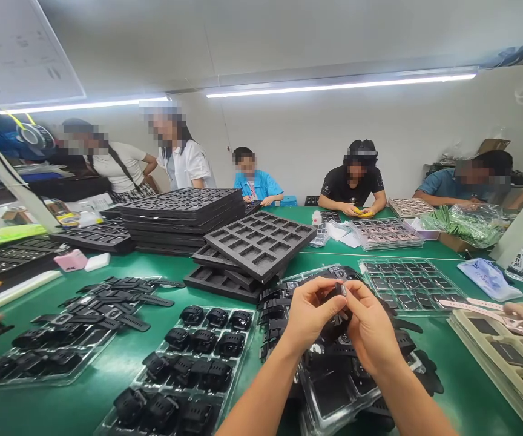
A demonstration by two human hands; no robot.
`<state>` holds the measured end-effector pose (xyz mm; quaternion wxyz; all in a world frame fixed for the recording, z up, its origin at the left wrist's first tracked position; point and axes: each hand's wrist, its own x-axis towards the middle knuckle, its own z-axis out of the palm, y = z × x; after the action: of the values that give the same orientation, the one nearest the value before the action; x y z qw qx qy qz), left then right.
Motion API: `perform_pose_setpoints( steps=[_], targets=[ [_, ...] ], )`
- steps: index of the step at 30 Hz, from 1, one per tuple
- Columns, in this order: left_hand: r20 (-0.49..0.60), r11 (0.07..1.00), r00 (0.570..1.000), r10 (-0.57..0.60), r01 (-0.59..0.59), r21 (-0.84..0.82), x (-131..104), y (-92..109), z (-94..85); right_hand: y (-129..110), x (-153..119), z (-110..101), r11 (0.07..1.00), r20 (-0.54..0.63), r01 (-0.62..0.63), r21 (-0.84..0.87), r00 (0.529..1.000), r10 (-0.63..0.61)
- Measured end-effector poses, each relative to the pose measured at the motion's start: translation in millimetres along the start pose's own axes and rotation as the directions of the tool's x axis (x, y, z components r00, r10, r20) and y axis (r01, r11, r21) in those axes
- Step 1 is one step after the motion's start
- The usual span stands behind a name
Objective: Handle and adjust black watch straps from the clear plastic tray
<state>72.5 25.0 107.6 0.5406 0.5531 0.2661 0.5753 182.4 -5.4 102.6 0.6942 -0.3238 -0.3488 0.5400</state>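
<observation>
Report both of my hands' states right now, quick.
Left hand: closed, pinching what looks like a black watch.
Right hand: closed, fingers on the same black watch.

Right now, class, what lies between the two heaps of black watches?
In the head view, a clear tray of black watches on the green table.

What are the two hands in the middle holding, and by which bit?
The left hand and right hand pinch a small black thing, probably a watch, between thumbs and fingers. They cover too much to tell which part is held.
</observation>
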Motion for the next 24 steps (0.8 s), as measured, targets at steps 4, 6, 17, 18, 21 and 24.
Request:
perform_pose_setpoints(
  steps=[4, 6, 17, 18, 21, 24],
  targets=[
    [0.086, 0.996, 0.993, -0.083, 0.086, -0.034, 3, -1, -8.2, -2, -2, -2, 0.997, 0.013, 0.078, -0.028, 0.997, -0.078],
    [0.178, 0.977, 0.969, -0.171, 0.189, -0.095, 4, -1, -14.2, -8, -1, -7, 0.992, 0.082, 0.070, -0.107, 0.995, -0.062],
    [0.419, 0.923, 0.837, -0.352, 0.385, 0.006, -2, -7, -4.0, -45, 1, -25, 0.943, 0.130, 0.099, -0.319, 0.990, -0.060],
    [0.449, 0.916, 0.815, -0.365, 0.400, 0.018, -4, -8, -0.4, -46, 2, -25, 0.959, 0.064, 0.086, -0.271, 0.995, -0.071],
    [0.491, 0.901, 0.789, -0.370, 0.434, -0.018, -8, -13, 8.2, -50, 4, -27, 0.982, -0.037, 0.081, -0.173, 0.995, -0.088],
    [0.505, 0.881, 0.778, -0.374, 0.468, -0.068, -10, -17, 11.7, -51, 6, -27, 0.985, -0.061, 0.082, -0.154, 0.994, -0.092]
  ],
)
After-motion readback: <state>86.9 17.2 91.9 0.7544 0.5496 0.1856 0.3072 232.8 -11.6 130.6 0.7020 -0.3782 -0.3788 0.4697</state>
